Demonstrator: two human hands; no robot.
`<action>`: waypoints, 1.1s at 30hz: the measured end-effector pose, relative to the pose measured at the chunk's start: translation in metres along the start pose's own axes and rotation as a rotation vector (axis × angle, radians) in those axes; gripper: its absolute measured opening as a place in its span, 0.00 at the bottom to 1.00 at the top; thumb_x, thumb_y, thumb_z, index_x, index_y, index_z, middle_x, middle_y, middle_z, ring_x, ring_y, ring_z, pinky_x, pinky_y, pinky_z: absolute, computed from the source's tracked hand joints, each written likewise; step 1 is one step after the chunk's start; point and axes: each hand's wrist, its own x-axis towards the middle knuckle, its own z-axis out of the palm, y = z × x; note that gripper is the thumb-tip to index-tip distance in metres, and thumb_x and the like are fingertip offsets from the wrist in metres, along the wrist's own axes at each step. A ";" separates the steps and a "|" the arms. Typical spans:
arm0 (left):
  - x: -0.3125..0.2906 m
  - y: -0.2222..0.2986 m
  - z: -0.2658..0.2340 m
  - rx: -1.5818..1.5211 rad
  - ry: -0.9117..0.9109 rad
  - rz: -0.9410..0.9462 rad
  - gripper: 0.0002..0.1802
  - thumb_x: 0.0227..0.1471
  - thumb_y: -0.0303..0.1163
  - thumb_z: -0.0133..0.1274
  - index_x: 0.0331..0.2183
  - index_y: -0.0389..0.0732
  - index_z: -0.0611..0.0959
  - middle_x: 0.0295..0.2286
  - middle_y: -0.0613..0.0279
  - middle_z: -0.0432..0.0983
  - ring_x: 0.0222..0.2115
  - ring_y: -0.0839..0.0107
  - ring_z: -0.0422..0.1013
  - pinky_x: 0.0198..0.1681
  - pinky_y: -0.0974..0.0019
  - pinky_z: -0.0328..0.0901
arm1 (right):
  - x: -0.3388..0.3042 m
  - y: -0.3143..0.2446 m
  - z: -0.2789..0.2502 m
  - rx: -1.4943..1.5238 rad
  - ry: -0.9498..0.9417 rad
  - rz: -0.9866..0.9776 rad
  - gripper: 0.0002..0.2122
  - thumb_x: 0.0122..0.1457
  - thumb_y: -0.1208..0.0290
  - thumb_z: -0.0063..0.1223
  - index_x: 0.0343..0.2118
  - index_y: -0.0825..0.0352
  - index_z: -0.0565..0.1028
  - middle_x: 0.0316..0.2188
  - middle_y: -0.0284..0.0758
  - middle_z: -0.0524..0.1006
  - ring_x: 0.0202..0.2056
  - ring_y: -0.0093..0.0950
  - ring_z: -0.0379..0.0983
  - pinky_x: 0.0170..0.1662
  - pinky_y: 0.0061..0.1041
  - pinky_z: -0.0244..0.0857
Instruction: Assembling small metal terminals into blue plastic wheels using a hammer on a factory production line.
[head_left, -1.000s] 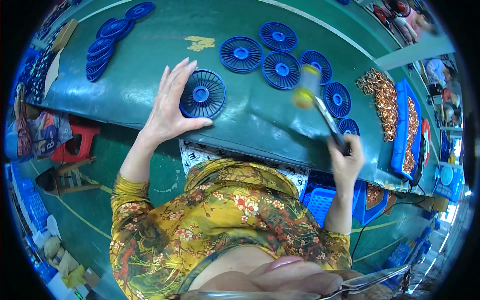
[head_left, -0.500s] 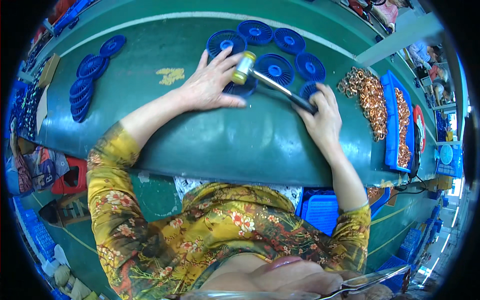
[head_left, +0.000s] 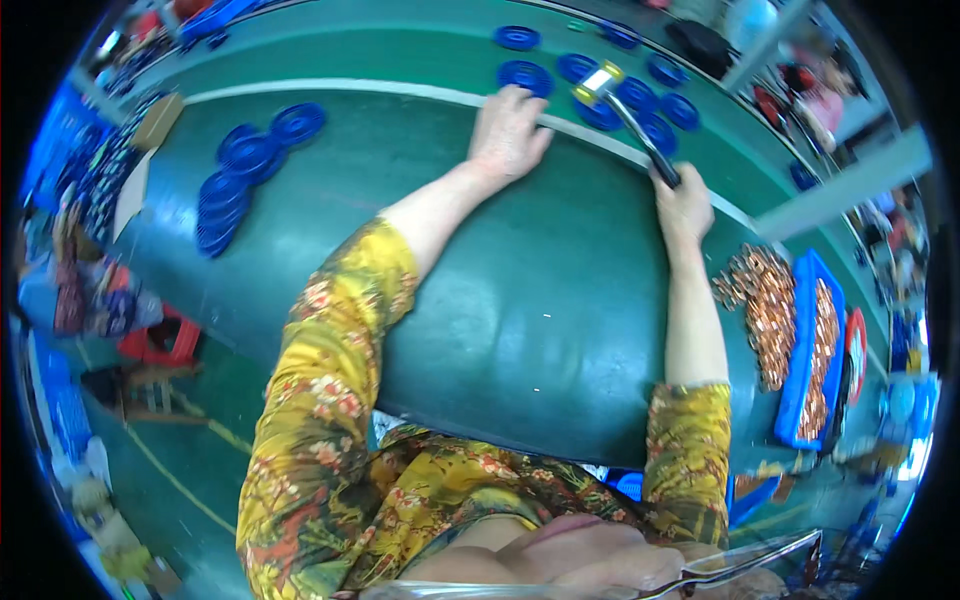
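Note:
My right hand is closed round the black handle of a mallet. Its yellow-and-silver head is raised forward, over several round blue slotted plastic discs. My left hand reaches across the table's pale far edge, fingers stretched out and thumb apart. Its fingertips are at the near rim of one blue disc; whether they touch it, I cannot tell. Another blue disc lies farther off. The rest of the group, such as a disc at its right, spreads over the green surface beyond the edge.
Overlapping blue discs lie at the table's left. On the right, a heap of copper-coloured rings sits beside a blue tray holding more. A pale post rises at the far right. People are farther off.
Both hands have moved forward, the right one carrying the mallet. The group of discs has gone from the table to the green surface beyond its far edge. Small yellow pieces no longer show.

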 end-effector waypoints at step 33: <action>-0.061 -0.050 -0.215 0.275 -0.770 -0.236 0.36 0.47 0.61 0.51 0.47 0.42 0.79 0.52 0.50 0.68 0.57 0.57 0.60 0.58 0.55 0.55 | -0.171 0.071 -0.142 -0.190 -0.011 -0.058 0.16 0.45 0.57 0.66 0.23 0.66 0.75 0.22 0.37 0.74 0.28 0.37 0.72 0.32 0.33 0.65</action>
